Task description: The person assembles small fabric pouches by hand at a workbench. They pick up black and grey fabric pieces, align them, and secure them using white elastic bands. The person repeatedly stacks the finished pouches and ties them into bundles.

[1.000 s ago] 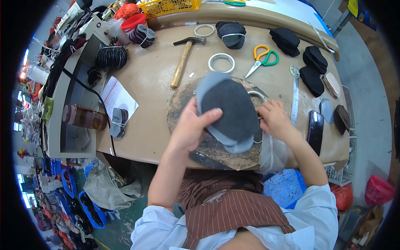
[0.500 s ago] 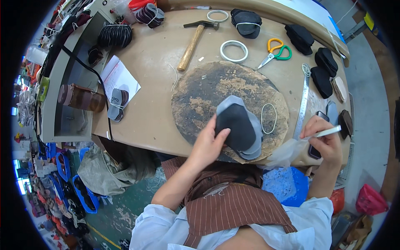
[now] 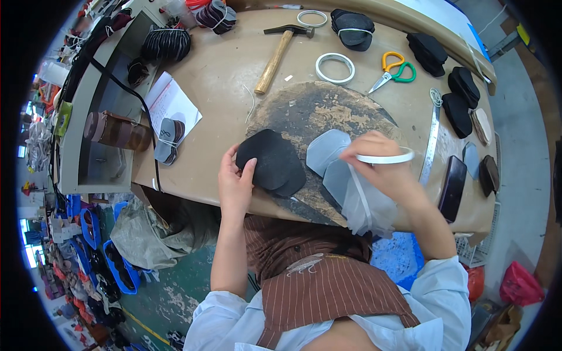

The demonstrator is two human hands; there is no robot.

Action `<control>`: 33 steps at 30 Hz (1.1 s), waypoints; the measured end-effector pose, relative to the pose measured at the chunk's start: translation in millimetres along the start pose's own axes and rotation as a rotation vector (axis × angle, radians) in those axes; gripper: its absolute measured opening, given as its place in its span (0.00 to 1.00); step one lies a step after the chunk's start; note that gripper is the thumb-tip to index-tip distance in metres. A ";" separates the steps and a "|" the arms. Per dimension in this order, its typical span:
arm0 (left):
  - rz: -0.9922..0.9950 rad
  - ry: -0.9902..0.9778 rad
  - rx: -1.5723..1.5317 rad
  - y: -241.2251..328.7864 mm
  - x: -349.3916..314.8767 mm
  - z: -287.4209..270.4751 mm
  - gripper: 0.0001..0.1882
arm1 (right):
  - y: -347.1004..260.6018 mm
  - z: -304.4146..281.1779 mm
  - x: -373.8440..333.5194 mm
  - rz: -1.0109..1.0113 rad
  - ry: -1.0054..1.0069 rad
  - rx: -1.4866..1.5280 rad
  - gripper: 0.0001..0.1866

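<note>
My left hand [image 3: 233,184] grips a stack of black shaped pieces [image 3: 272,161] at its left edge, thumb on top, over the left part of a round worn board [image 3: 339,108]. My right hand [image 3: 383,169], slightly blurred, is closed on a narrow white tape roll [image 3: 401,158]. A white strip hangs below it, beside a crumpled translucent sheet [image 3: 369,213]. Light grey shaped pieces [image 3: 328,149] lie on the board just left of my right hand, partly covered by the sheet and fingers. What my right fingertips touch is hidden.
Beyond the board are a hammer [image 3: 275,61], another tape roll [image 3: 335,68] and scissors [image 3: 395,71]. A steel ruler [image 3: 431,143], a phone [image 3: 452,188] and black bundles [image 3: 456,115] stand at right. A bottle [image 3: 117,130], paper [image 3: 170,102] and a banded grey bundle [image 3: 170,140] are left.
The black pieces have moved left in my left hand, apart from the grey ones. My right hand has come left over the board with the tape roll, uncovering the phone. The elastic band is no longer visible.
</note>
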State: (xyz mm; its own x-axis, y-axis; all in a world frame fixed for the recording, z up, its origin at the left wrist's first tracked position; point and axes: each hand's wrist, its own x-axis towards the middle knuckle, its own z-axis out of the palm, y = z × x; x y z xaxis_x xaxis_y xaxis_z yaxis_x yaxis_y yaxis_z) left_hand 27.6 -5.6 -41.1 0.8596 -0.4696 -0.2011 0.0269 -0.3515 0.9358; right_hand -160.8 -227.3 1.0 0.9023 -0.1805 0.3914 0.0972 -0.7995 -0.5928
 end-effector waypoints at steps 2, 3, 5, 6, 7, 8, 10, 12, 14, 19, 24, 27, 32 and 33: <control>0.118 0.076 0.166 -2.6 -2.3 2.4 0.27 | 19.2 30.5 -4.6 -0.084 0.045 -0.201 0.08; 0.174 0.117 0.248 -6.2 -4.0 5.2 0.28 | 17.9 34.0 -9.1 -0.073 0.077 -0.225 0.09; 0.583 0.367 0.602 -6.0 -12.7 15.8 0.27 | 5.1 38.6 -26.9 -0.049 0.135 -0.274 0.10; 0.622 0.338 0.604 7.0 -23.4 20.5 0.27 | 4.7 40.3 -36.9 0.014 0.160 -0.225 0.10; 0.663 0.306 0.606 13.1 -32.2 28.4 0.26 | 4.5 41.9 -44.4 0.043 0.173 -0.212 0.11; 0.587 0.050 0.410 11.9 -41.4 37.1 0.26 | 2.0 44.2 -50.5 0.069 0.190 -0.194 0.11; 0.366 -0.341 0.114 11.0 -61.4 60.8 0.26 | 0.4 45.7 -58.6 0.094 0.192 -0.163 0.13; 0.269 -0.451 0.133 13.0 -72.1 78.8 0.27 | -6.4 38.1 -55.7 0.044 0.157 -0.218 0.12; 0.335 -0.386 0.358 14.1 -77.0 86.6 0.29 | -12.4 35.4 -56.8 0.024 0.142 -0.271 0.12; 0.412 -0.359 0.415 10.5 -79.1 90.0 0.32 | -21.1 44.7 -76.5 0.081 0.185 -0.246 0.13; 0.232 -0.410 0.139 0.5 -74.1 80.3 0.22 | -25.9 56.9 -70.1 0.160 0.230 -0.125 0.10; -0.190 -0.550 -0.157 9.9 -57.0 59.9 0.15 | -27.5 60.3 -49.4 -0.004 0.236 -0.088 0.09; 0.020 -0.499 -0.113 -0.1 -49.7 53.3 0.11 | -29.8 56.2 -33.0 -0.293 0.192 -0.054 0.09; 0.131 -0.396 -0.048 2.1 -47.6 51.8 0.10 | -30.4 50.1 -33.8 -0.340 0.163 -0.054 0.09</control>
State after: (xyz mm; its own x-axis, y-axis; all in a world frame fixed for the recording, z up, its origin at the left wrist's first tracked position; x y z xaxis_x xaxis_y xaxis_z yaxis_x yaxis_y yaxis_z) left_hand -39.7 -25.9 -44.6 0.5950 -0.7863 -0.1663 -0.0376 -0.2339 0.9715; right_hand -173.2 -168.2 -29.5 0.7434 0.0157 0.6687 0.3538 -0.8576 -0.3732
